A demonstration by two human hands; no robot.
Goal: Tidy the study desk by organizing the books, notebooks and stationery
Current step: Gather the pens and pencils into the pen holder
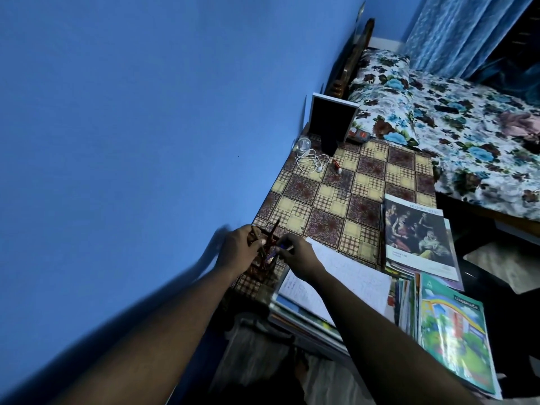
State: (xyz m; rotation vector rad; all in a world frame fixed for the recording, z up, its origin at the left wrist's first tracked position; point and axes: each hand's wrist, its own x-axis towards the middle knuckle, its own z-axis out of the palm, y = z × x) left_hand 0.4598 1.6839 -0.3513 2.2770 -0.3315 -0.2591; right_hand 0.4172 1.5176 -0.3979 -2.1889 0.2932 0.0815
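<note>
Beside my left fingers gripping thin dark-red pens and right fingers pinching a blue pen, paperback books sit stacked; stationery looks unfinished.

1. We have the desk against the wall on its left, with the bed behind it to the right.
2. Far end: upright panel, with jar and cable just before it.
3. Near edge: pens in pen holder, left of open notebook. Right of that: far book stack, near book stack.
</note>
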